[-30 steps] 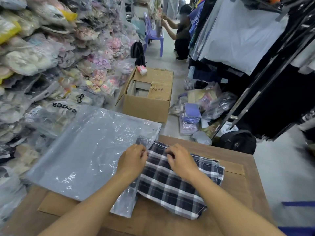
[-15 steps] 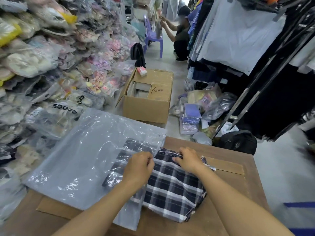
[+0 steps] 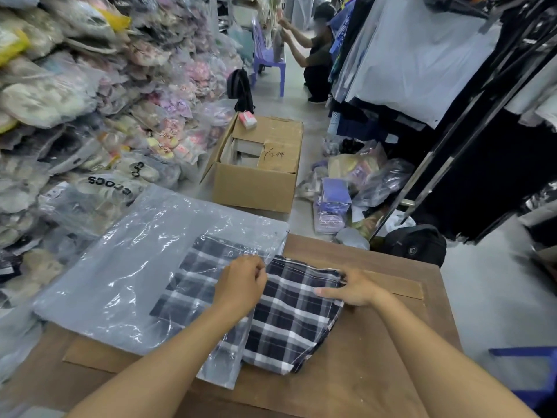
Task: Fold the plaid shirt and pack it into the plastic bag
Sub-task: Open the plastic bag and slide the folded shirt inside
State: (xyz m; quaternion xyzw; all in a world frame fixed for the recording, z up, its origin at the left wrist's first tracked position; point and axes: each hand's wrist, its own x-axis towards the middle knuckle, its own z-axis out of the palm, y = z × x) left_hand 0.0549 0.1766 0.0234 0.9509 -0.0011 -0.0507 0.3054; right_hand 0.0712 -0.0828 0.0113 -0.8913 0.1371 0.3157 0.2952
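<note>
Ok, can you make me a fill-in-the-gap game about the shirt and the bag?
1. The plaid shirt is partly inside the clear plastic ____.
2. The bag lies on a ____ table.
3. The left hand pinches the bag's open ____.
4. The right hand rests on the ____.

Missing words: bag, wooden, edge, shirt

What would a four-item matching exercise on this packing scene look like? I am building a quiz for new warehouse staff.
Things:
1. plaid shirt
2. plastic bag
3. cardboard box
4. black backpack

States or places:
A. on the floor beyond the table, flaps open
B. folded, partly slid into the bag's mouth
C. on the floor by the table's far right corner
D. lying flat on the table, mouth toward the hands

Pairs: 1-B, 2-D, 3-A, 4-C
</note>
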